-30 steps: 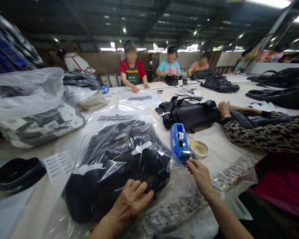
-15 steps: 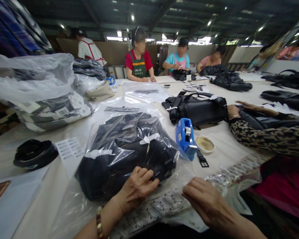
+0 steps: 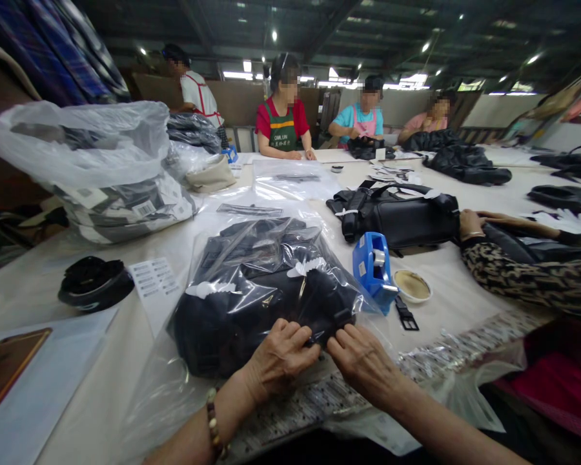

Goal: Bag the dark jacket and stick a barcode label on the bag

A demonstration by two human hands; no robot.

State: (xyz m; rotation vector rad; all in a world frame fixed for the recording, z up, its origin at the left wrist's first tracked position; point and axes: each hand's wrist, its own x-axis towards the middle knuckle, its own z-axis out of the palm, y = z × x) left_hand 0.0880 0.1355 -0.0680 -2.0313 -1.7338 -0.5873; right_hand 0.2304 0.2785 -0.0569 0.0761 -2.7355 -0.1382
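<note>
A clear plastic bag (image 3: 252, 284) with a black bag inside lies on the white table (image 3: 436, 271) in front of me. My left hand (image 3: 278, 358) presses on the near end of the plastic bag, fingers curled onto the folded plastic. My right hand (image 3: 363, 361) has come up beside it, fingertips pinched on the same fold. Both hands touch at the plastic edge. A blue tape dispenser (image 3: 374, 270) stands just beyond my right hand.
A small round dish (image 3: 412, 286) and a black buckle (image 3: 407, 314) lie by the dispenser. A black handbag (image 3: 401, 216) and a co-worker's patterned sleeve (image 3: 527, 278) are on the right. Bagged goods (image 3: 101, 174), a black coil (image 3: 94, 284), a label sheet (image 3: 155, 287) and a phone (image 3: 7, 368) sit left. Several people sit opposite.
My right hand left the tape dispenser and came down and left to the bag's near edge, meeting my left hand. The view shifted slightly left.
</note>
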